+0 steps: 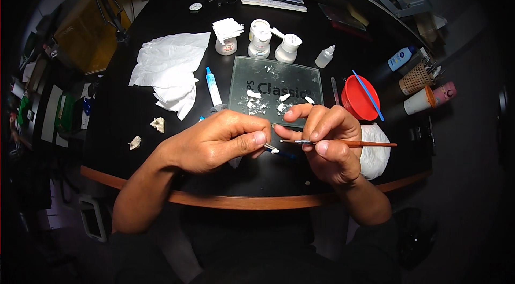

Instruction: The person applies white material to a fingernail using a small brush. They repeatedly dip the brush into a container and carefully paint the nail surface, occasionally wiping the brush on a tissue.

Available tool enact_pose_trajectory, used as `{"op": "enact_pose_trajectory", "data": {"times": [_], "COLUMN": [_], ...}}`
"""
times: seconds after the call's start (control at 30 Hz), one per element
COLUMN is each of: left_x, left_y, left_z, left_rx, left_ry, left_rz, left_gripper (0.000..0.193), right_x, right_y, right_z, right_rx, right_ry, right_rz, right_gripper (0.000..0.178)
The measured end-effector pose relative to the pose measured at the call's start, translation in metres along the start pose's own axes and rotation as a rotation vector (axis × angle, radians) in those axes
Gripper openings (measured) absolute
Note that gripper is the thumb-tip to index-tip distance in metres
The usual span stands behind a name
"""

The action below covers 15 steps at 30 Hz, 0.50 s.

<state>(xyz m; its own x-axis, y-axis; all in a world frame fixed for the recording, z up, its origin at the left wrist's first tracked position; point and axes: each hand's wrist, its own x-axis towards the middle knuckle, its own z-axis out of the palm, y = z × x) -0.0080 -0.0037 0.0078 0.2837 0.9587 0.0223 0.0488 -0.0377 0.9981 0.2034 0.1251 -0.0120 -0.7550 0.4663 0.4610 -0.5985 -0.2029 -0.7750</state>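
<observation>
My left hand [220, 139] is closed around a thin metal tool [267, 146], mostly hidden by the fingers. At the tool's tip is a small white piece [274, 150]. In my right hand [335, 147] a fine paintbrush [370, 144] with a brown handle is pinched between thumb and fingers, its tip pointing left toward the white piece but apart from it. The index fingers of both hands come close together. Just beyond them lies a glass slab [276, 77] with several small heaps of white paste [253, 104] on it.
White jars [260, 39] and a dropper bottle [325, 56] stand behind the slab. To its left are a syringe [213, 88], crumpled tissue [171, 69] and two tooth models [157, 125]. A red bowl [360, 96] with a blue stick [368, 93] and a white wad [375, 152] sit right.
</observation>
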Motion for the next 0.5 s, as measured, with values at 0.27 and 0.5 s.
{"op": "enact_pose_trajectory", "data": {"times": [0.27, 0.5], "left_x": [-0.0009, 0.0], "left_y": [0.0027, -0.0021], "left_z": [-0.0004, 0.0001], "left_rx": [0.04, 0.027], "left_ry": [-0.014, -0.006], "left_rz": [-0.033, -0.024], "left_gripper": [0.04, 0.039], "right_x": [0.0018, 0.0008], "right_y": [-0.0015, 0.0015], "right_z": [-0.002, -0.0022], "right_rx": [-0.04, -0.025], "right_ry": [-0.1, -0.094], "right_rz": [0.001, -0.011], "right_gripper": [0.005, 0.008]}}
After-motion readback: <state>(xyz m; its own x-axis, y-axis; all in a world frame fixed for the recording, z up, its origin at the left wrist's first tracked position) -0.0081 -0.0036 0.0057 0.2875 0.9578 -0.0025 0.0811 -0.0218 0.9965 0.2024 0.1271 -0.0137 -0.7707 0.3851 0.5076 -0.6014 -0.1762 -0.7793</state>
